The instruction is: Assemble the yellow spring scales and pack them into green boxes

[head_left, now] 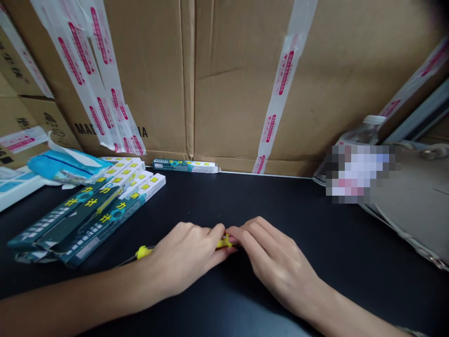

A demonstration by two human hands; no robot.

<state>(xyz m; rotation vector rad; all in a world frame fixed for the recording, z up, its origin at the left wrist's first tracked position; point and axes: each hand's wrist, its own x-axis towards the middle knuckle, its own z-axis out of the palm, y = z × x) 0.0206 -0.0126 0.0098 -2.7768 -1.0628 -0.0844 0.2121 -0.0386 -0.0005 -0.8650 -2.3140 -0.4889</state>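
A slim spring scale (143, 252) with yellow ends is held low over the black table, lying roughly crosswise. My left hand (185, 255) is closed around its body and covers most of it. At its right yellow end, the fingertips of my right hand (277, 260) are pinched together beside my left thumb. What those fingertips grip exactly is partly hidden. To the left of my hands lie several long teal and white boxes (119, 206) with yellow lettering, side by side and overlapping.
One similar box (185, 166) lies at the back against a large taped carton (231, 84). A blue packet (66, 164) rests behind the boxes at left. On the right stand a clear plastic bottle (365, 133) and a grey bag (414, 196). The table (245, 196) is black.
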